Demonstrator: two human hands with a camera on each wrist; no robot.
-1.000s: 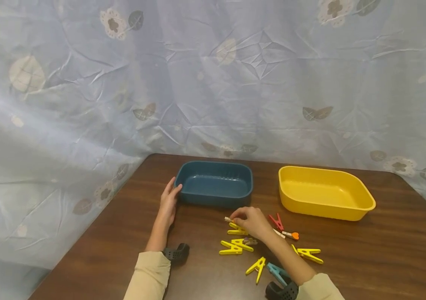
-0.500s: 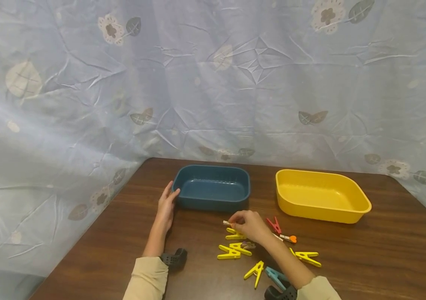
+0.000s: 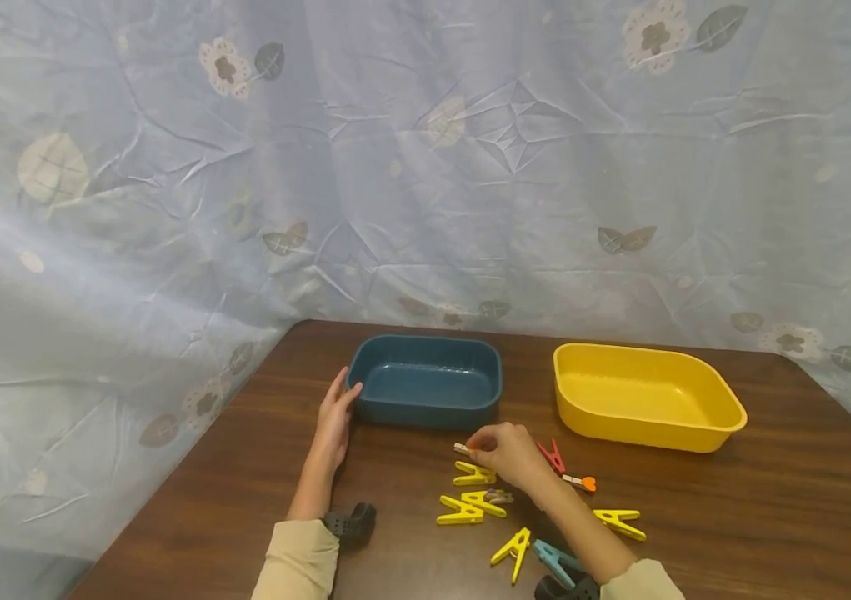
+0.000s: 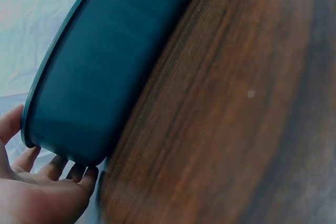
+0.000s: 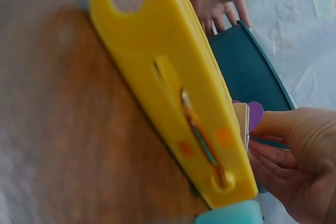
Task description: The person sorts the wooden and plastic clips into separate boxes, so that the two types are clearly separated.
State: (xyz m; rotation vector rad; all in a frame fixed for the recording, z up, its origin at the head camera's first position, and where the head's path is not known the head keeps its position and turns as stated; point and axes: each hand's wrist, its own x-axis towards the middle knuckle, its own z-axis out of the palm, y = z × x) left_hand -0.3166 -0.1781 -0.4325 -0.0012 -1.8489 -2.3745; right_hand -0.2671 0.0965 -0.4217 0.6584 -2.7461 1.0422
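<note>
Left-hand grip (image 3: 331, 423): bent round the near left corner of the tray, thumb at the rim, fingertips against the end wall.

Blue tray (image 3: 428, 415): stood on the desk (image 3: 410, 546), left of centre. Judged light, stiff and smooth, probably plastic; best taken by rim and wall together, since a bare wall may slip.

Small pale clip (image 3: 462, 448): located just in front of the tray's near right corner, its far end hidden by fingers. Judged very light and rigid, perhaps wooden; to be pinched at the sides, gently, as the decorated end could be knocked loose.

Three yellow clips (image 3: 470, 515): laid just nearer than the pale clip. Sprung; best lifted by the body, as squeezed handles would part the tips.

Right-hand grip (image 3: 509, 456): closed on the pale clip, by appearance between thumb and forefinger; exact contact cannot be told.

Red clip (image 3: 558, 462): laid beyond the right wrist.

Orange-heart clip (image 3: 579, 482): laid just beside the red.

Yellow tray (image 3: 638, 429): stood at right, untouched.
</note>
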